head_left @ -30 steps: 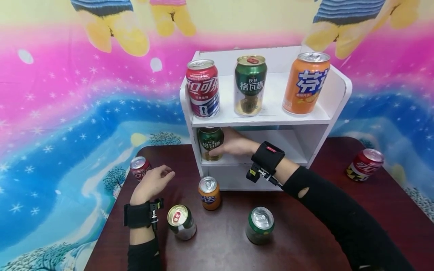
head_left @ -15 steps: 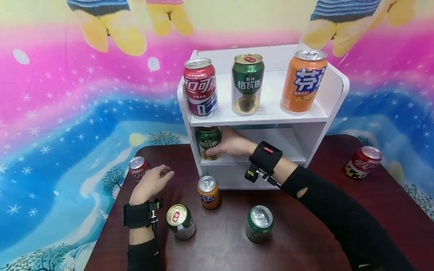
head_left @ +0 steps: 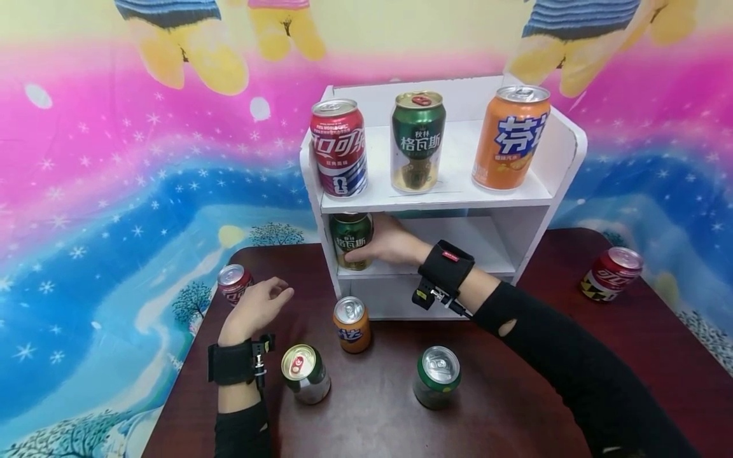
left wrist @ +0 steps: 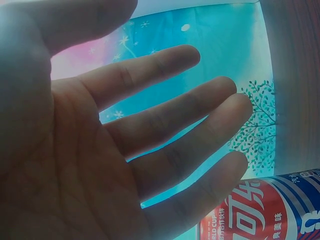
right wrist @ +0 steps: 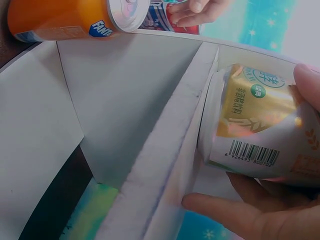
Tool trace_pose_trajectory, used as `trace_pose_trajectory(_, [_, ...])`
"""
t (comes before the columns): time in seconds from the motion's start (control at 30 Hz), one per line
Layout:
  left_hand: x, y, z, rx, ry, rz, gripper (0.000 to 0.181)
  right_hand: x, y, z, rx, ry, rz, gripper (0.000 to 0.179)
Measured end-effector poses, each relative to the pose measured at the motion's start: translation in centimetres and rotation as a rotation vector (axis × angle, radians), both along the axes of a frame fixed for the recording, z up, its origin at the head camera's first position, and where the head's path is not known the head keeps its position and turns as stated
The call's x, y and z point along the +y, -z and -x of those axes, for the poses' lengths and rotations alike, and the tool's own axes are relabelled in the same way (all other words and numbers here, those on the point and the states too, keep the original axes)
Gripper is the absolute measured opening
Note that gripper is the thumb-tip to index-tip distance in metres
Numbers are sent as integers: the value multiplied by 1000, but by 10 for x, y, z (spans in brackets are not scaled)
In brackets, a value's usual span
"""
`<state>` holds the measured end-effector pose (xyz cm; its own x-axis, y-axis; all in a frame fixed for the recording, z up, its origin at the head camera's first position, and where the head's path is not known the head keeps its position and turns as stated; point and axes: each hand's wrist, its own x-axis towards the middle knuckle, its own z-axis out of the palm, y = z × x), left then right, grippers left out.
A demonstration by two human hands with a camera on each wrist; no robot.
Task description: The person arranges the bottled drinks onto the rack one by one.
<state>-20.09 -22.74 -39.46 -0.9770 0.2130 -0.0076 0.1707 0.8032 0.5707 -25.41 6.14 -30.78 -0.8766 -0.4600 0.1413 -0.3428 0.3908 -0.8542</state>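
Observation:
My right hand (head_left: 392, 242) grips a green-and-gold kvass can (head_left: 350, 238) at the left end of the white rack's middle shelf (head_left: 452, 248). Thumb in front, it has its other fingers mostly hidden behind the can. The right wrist view shows the can's barcode side (right wrist: 255, 135), its base by the shelf board. Over the table's left part hovers my left hand (head_left: 256, 308), holding nothing. Its fingers (left wrist: 165, 117) are spread and slightly bent in the left wrist view. Beyond it stands a red cola can (head_left: 231, 280), partly covered by the hand in the head view.
Atop the rack stand a red cola can (head_left: 339, 149), a green kvass can (head_left: 418, 143) and an orange soda can (head_left: 509, 140). On the table are a small orange can (head_left: 352, 327), two green cans (head_left: 306, 375) (head_left: 437, 378) and a red-yellow can (head_left: 611, 275) far right.
The head view has shifted slightly. My right hand stays on the kvass can, which shows no clear movement on its shelf; my left hand keeps its place.

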Motion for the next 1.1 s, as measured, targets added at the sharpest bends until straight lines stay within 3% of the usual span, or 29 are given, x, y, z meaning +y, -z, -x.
trace_pose_trajectory(0.33, [2, -1, -1, 9, 3, 0, 40, 1, 0, 0, 3, 19, -9, 95])
trace_pose_trajectory(0.63, [2, -2, -1, 4, 13, -8, 40, 7, 0, -1, 10, -22, -14, 97])
trace_pose_trajectory(0.77, [2, -3, -1, 9, 13, 4, 43, 16, -2, -5, 38, -6, -123, 96])
trace_pose_trajectory(0.97, [2, -3, -1, 2, 19, 4, 40, 49, -3, -22, 183, -56, -422, 54])
trace_pose_trajectory(1.1, [2, -3, -2, 0, 22, -1, 42, 75, 1, -36, 248, -79, -483, 44])
